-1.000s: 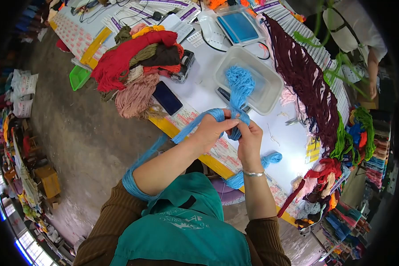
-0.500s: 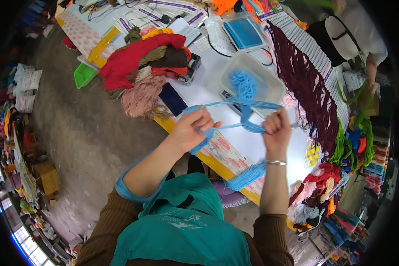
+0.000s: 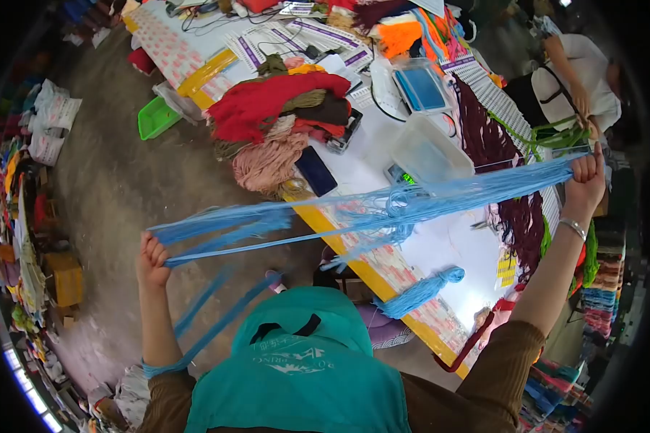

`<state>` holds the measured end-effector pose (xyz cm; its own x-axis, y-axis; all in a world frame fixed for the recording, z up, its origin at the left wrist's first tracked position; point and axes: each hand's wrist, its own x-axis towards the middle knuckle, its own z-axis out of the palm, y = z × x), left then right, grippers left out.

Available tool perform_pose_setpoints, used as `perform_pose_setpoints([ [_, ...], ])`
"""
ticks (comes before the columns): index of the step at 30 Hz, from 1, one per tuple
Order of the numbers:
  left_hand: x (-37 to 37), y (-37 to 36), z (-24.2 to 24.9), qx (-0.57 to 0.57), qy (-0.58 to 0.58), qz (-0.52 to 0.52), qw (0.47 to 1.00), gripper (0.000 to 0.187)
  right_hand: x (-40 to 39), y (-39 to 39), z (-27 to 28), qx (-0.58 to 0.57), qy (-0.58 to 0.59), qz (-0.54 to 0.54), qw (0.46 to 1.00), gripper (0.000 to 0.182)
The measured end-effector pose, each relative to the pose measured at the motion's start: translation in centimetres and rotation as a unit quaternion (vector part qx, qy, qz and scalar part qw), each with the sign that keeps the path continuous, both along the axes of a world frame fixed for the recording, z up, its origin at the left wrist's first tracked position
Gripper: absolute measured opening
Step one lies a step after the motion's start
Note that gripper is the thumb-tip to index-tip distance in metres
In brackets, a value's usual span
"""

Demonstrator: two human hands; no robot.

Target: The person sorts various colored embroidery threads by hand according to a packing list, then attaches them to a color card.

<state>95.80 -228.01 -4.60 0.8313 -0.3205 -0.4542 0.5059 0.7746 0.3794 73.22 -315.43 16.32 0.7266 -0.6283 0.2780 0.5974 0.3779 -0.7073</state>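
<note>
A hank of light blue yarn (image 3: 477, 196) is stretched wide across my view, over the floor and the table corner. My left hand (image 3: 154, 258) is closed around its left end, out over the floor. At the far right, my right hand (image 3: 588, 179) grips the other end. Loose strands hang in a tangle from the middle of the hank. A second loop of blue yarn (image 3: 167, 368) circles my left forearm and swings beside it, blurred. On the table's near edge lies a tied blue yarn bundle (image 3: 420, 291).
The white table (image 3: 440, 249) carries a clear plastic tub (image 3: 432, 150) beside a lit green display (image 3: 409, 178), a phone (image 3: 315, 172), red yarn (image 3: 278, 105) and dark maroon yarn (image 3: 484, 123). A green basket (image 3: 157, 117) is left of it. Another person (image 3: 581, 79) handles green yarn at right.
My hands have moved far apart, pulling the blue hank out long. The blue yarn seen in the tub before is no longer in it. The loop on my left forearm now hangs loose.
</note>
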Motion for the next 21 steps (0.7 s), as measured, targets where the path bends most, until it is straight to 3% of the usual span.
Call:
perform_pose_setpoints([
  [1,-0.4,2.1,-0.2,0.039,0.006,0.030,0.999,0.028,1.4,2.3,1.3,-0.023,0.053,-0.101,0.993,0.029],
  [2,-0.6,3.8,-0.3,0.036,0.005,0.034,0.999,0.028,3.0,5.3,2.7,-0.027,0.052,-0.096,0.994,0.029],
  [4,-0.9,6.5,-0.5,0.146,0.007,0.102,0.984,0.023,5.6,10.1,5.0,-0.058,0.116,-0.276,0.952,0.030],
  [5,-1.0,7.9,-0.7,0.143,0.007,0.107,0.984,0.023,5.7,10.0,5.3,-0.070,0.115,-0.310,0.941,0.029],
  [6,-1.0,9.2,-0.8,0.223,0.026,0.181,0.958,0.021,5.5,9.1,5.2,-0.072,0.113,-0.307,0.942,0.029],
  [8,-1.0,14.2,-2.2,0.338,0.058,0.278,0.897,0.017,4.8,6.6,5.1,-0.178,0.150,-0.491,0.839,0.028],
  [9,-1.4,18.0,-3.2,0.374,0.071,0.303,0.873,0.016,4.1,6.1,5.3,-0.199,0.193,-0.524,0.805,0.026],
  [10,-1.6,20.3,-3.4,0.401,0.074,0.315,0.857,0.018,3.8,6.3,5.8,-0.202,0.190,-0.523,0.806,0.026],
  [12,-1.9,24.9,-3.6,0.439,0.073,0.333,0.832,0.021,3.1,6.8,6.5,-0.217,0.210,-0.420,0.856,0.025],
  [16,-1.7,31.2,-2.0,0.456,0.083,0.402,0.790,0.025,5.2,9.7,9.3,-0.246,0.198,-0.356,0.880,0.027],
  [21,-2.3,35.6,-1.5,0.413,0.068,0.374,0.828,0.028,7.4,11.3,12.3,-0.287,0.195,-0.382,0.857,0.029],
])
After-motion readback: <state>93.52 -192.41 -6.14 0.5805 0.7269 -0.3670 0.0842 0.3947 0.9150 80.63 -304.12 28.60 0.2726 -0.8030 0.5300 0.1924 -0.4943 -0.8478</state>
